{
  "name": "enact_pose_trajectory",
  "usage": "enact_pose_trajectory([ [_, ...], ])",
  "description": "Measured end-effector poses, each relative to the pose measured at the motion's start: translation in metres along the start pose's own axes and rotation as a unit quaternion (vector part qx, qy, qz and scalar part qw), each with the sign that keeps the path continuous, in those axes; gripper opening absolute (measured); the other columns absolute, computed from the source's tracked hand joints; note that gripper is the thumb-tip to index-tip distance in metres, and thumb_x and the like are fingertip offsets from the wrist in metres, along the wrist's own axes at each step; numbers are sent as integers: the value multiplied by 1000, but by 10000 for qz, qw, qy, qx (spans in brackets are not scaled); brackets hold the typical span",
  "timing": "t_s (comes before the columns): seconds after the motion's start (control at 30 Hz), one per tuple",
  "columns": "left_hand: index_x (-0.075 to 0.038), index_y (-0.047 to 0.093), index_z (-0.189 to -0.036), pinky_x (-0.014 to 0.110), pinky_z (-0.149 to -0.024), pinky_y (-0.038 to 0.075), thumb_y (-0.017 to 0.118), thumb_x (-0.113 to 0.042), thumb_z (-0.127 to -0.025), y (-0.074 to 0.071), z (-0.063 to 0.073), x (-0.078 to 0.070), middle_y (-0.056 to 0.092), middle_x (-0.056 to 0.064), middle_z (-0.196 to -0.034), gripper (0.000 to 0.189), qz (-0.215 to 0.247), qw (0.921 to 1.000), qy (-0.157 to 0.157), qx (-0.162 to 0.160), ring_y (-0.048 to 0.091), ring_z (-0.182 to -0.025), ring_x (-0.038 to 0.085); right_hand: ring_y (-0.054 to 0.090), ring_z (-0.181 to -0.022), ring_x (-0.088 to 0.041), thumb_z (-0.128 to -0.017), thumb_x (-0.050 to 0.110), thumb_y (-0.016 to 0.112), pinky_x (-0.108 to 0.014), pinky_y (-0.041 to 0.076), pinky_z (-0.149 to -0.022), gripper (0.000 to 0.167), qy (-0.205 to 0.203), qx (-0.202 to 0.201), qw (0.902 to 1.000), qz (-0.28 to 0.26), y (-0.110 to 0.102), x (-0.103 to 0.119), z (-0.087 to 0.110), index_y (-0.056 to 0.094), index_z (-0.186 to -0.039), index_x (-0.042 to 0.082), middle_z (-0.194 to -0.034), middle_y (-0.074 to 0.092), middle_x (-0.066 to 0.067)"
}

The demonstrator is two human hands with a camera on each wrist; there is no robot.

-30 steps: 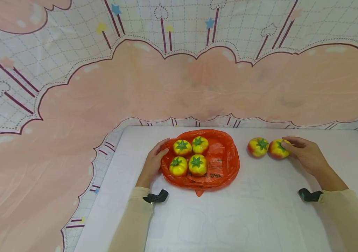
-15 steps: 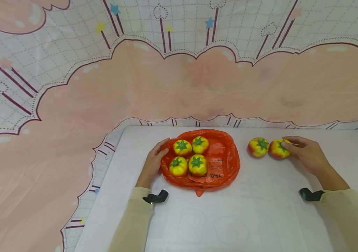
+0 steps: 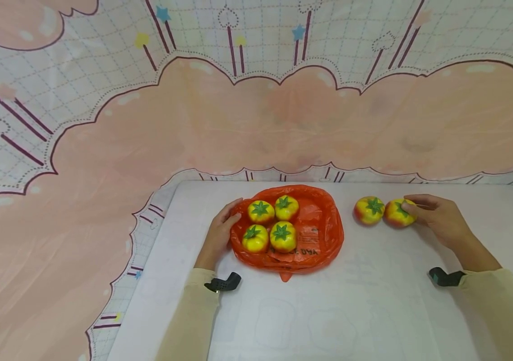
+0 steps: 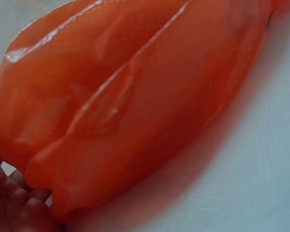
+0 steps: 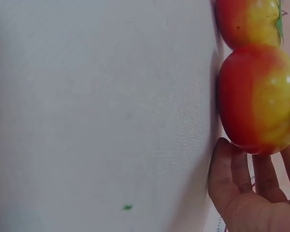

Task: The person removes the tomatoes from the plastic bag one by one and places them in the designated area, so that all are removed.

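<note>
Four-lobed-looking toy tomatoes, yellow and red with green star-shaped leaf tops, lie in the left part of a red plastic bag (image 3: 330,240) with its mouth spread wide; one tomato (image 3: 283,236) is at the front. My left hand (image 3: 218,230) holds the bag's left edge, thumb toward the rim; the left wrist view shows its fingers partly hidden beside the red plastic (image 4: 135,121). On the right, my right hand (image 3: 439,218) grips the side of a tomato (image 3: 397,214), thumb near its leaf top, fingertips against it. Another tomato (image 3: 368,210) sits just left of it, almost touching.
A white table (image 3: 328,321) bears everything. Behind it hangs a patterned peach-and-white cloth (image 3: 256,125). Black wrist devices sit at the left wrist (image 3: 223,282) and the right wrist (image 3: 446,277).
</note>
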State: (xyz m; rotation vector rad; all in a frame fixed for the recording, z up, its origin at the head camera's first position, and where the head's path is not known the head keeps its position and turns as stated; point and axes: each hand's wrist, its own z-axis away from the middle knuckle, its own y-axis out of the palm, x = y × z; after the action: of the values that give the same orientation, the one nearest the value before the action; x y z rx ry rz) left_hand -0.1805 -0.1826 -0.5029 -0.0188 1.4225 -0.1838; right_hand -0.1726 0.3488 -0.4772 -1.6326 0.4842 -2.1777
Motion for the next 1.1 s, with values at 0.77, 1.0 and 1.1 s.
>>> enact_pose_trajectory([
  [0.77,-34,54,-147,41,-118,41,54,-29,-104,0,0,2,49,-13,-154,43,240,9997,-9,36,42,-147,16,50,-101,5,-96,58,60,-4,52,-78,78,-58,-34,9999,144,-6,3,4,46,-151,4,-118,52,22],
  [1.0,-32,54,-147,40,-119,40,54,-27,-105,-1,0,3,49,-12,-153,43,281,9996,-14,26,43,-146,16,49,-122,-18,-95,67,55,-33,54,-99,79,-17,-101,9972,745,-16,9,4,47,-152,13,-127,55,16],
  [1.1,-33,54,-147,41,-118,41,54,-28,-105,-1,0,3,49,-13,-153,43,259,9997,-22,19,43,-146,16,45,-129,-27,-94,68,53,-61,44,-108,80,-42,-127,9970,764,-21,13,3,46,-153,15,-117,54,27],
])
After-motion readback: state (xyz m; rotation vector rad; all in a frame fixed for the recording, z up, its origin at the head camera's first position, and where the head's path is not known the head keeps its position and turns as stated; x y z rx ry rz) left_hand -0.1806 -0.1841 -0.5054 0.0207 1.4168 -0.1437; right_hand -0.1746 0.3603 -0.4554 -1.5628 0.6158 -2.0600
